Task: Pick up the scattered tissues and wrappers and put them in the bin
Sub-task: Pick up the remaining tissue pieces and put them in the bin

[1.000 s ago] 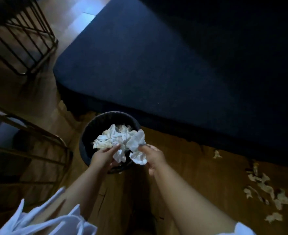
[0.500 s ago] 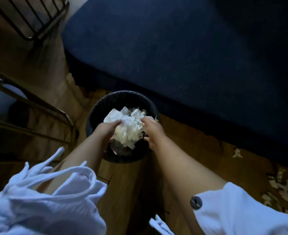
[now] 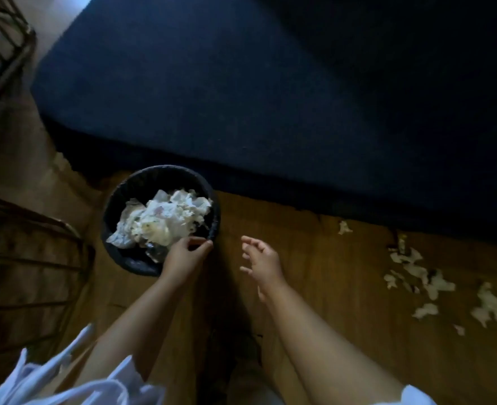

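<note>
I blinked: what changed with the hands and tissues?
Both hands let the tissues drop into the bin. The right hand pulled away to the right, open; the left hand stays by the rim. The bin and the scraps on the floor stayed put.

Wood floor (image 3: 314, 258) w/ bin (image 3: 115, 252), scattered tissues (image 3: 428, 280), dark bed (image 3: 241, 97).

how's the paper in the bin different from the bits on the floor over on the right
The paper in the bin is one big heap packed together; the scraps on the floor are many small pieces lying apart. The heap sits inside the black bin; the scraps lie loose on the wooden floor. Both are pale and crumpled.
</note>
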`<state>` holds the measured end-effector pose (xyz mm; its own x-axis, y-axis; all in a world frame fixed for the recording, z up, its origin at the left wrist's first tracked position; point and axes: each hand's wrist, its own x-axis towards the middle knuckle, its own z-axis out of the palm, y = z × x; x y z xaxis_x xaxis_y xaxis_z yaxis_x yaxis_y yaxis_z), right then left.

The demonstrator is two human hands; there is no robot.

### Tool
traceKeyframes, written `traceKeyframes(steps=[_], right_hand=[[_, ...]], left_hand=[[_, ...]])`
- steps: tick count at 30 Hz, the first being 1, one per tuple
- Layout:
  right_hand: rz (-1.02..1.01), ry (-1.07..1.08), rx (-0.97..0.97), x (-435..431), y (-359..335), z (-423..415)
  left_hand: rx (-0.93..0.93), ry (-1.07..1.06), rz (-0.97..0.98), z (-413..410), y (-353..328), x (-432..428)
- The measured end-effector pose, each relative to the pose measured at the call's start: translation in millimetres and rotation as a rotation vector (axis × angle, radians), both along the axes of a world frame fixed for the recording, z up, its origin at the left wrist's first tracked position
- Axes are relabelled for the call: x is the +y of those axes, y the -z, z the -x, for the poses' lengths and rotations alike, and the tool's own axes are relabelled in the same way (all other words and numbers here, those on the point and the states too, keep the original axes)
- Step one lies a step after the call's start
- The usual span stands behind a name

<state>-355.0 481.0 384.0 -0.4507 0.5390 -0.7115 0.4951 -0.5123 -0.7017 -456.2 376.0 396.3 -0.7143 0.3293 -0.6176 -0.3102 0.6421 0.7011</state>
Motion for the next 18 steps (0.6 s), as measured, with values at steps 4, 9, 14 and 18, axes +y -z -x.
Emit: traceKeyframes(steps=[4,9,14,18], right_hand=[[-0.038,0.125,-0.041,20,-5,-71],[-0.080,0.301,-0.108,62,-8,-154],[-0.095,0.474,-0.120,114,-10,-239],[-0.040,0.551,-0.113,157,-9,-316]], left_hand=[[-0.027,0.176,0.041,-58,-4,34],[-0.046,0.306,0.061,-131,-10,91],[-0.083,0.464,0.032,-198,-8,161],[-0.098,0.561,0.014,-258,-13,218]])
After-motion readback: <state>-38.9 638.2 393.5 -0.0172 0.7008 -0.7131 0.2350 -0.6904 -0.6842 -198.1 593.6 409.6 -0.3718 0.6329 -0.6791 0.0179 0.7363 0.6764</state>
